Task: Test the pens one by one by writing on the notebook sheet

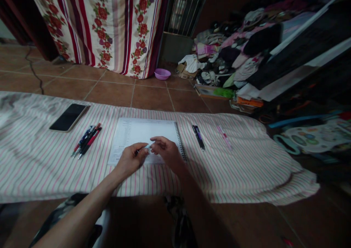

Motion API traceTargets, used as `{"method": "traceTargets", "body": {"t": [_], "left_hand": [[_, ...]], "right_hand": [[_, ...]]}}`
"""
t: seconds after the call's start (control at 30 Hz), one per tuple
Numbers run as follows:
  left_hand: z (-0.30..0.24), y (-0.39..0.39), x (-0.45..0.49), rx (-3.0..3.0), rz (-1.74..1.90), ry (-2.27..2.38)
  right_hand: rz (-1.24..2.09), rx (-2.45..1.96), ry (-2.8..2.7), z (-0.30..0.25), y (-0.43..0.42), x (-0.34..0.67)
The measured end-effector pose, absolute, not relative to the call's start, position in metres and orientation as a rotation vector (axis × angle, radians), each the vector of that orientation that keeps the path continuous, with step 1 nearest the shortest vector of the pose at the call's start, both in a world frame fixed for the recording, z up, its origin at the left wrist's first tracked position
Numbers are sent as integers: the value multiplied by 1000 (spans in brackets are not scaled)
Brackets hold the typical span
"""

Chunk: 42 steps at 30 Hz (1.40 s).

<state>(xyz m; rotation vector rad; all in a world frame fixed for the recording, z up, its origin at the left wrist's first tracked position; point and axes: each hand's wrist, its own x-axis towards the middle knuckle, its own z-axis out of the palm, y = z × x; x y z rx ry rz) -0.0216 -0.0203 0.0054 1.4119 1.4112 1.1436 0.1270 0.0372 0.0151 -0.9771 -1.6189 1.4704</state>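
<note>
Resting low over a spiral notebook (142,133), the left hand (130,160) and right hand (167,151) are brought together at its lower edge, both forearms stretched forward from the bottom of the view and converging. A small light-coloured pen (147,146) is pinched between the two hands, the fingers (141,147) of each hand curled and closed on it. The notebook is laid on a striped cloth (233,160) spread over the tiled floor (153,94). A cluster of pens (87,140) and a phone (68,117) are seen to the left, a dark pen (198,136) and a pink pen (225,137) to the right.
</note>
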Motion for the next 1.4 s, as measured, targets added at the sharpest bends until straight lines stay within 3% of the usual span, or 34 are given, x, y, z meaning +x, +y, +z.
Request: {"method": "traceTargets", "body": {"t": [1.4], "left_hand": [[2,-20,-23,1413,1137,1455]], "right_hand": [[1409,-995,-1656,17,36,127]]}}
